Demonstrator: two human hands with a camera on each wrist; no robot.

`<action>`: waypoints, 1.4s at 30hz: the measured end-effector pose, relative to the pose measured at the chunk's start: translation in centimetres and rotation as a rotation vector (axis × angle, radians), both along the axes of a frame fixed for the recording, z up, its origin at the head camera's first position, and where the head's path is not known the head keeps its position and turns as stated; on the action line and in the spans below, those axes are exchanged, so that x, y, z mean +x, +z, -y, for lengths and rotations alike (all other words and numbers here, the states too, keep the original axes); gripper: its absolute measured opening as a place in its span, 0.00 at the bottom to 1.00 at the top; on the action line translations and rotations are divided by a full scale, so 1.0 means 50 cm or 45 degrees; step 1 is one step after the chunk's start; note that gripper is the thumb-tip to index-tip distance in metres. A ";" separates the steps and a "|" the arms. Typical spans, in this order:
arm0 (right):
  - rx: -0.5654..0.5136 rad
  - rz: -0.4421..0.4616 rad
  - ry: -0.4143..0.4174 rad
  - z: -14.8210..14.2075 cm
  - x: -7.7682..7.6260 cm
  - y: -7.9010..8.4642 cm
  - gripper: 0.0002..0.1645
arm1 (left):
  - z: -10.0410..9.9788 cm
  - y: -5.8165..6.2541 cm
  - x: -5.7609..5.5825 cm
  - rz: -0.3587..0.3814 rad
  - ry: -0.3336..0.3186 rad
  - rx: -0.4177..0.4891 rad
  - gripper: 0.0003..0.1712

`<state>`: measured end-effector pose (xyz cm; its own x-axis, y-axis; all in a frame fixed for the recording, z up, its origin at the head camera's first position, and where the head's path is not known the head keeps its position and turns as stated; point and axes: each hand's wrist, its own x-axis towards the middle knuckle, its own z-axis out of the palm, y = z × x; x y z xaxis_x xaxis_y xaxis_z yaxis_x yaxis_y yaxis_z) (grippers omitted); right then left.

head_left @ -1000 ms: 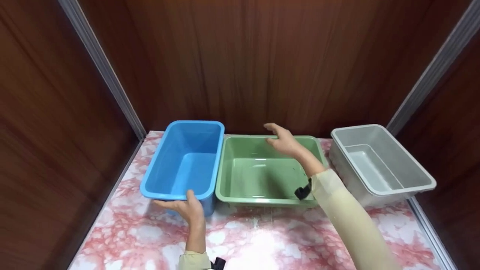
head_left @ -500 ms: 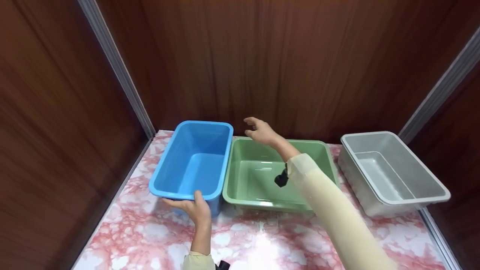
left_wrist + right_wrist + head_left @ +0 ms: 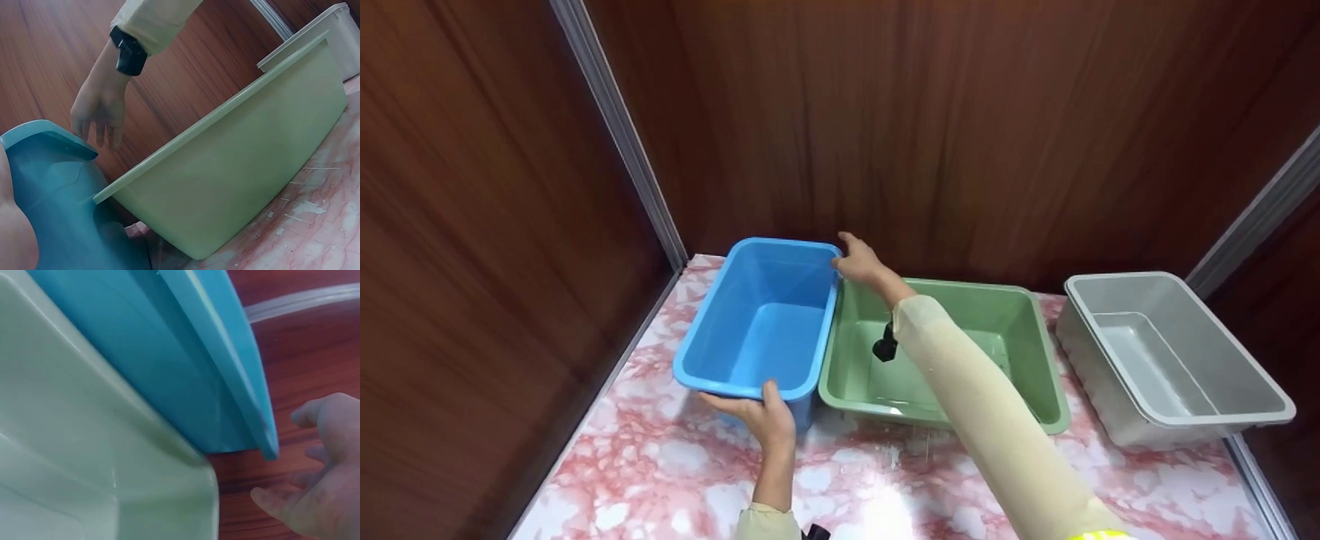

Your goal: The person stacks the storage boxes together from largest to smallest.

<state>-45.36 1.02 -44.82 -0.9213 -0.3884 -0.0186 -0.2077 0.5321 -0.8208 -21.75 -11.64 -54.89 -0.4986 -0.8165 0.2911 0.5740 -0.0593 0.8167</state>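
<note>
A blue plastic tub [image 3: 787, 330] stands at the left of the table. My left hand [image 3: 769, 424] holds its near rim, the thumb over the edge and the fingers beneath. Only a blurred part of that hand [image 3: 16, 225] enters the left wrist view. My right hand [image 3: 861, 264] hovers at the tub's far right corner with fingers spread. The right wrist view has this hand [image 3: 329, 478] a small gap away from the blue rim, holding nothing. Beneath the right forearm lies a green basin [image 3: 945, 409], its left edge against or very close to the blue tub.
A grey tub [image 3: 1117, 412] stands at the right, angled, beyond a narrow strip of table. Dark wood-grain panels [image 3: 960, 150] rise behind and on both sides. Pink marbled table surface [image 3: 660, 480] shows in front of the tubs.
My right hand has moved left from above the green basin to the blue tub's far right corner. The left hand keeps its hold; the head view has shifted, moving the scene rightward.
</note>
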 end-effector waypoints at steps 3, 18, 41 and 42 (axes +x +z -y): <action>-0.024 0.042 -0.038 -0.004 -0.003 -0.014 0.40 | -0.008 0.008 0.008 0.025 -0.016 -0.006 0.65; -0.118 0.136 -0.099 0.055 0.038 -0.067 0.42 | 0.007 0.024 0.063 0.225 0.063 -0.011 0.61; -0.225 0.106 -0.218 0.092 0.046 -0.072 0.38 | 0.022 0.028 0.073 0.239 0.192 -0.145 0.60; -0.233 0.108 -0.224 0.093 0.047 -0.071 0.38 | 0.024 0.027 0.073 0.222 0.198 -0.158 0.60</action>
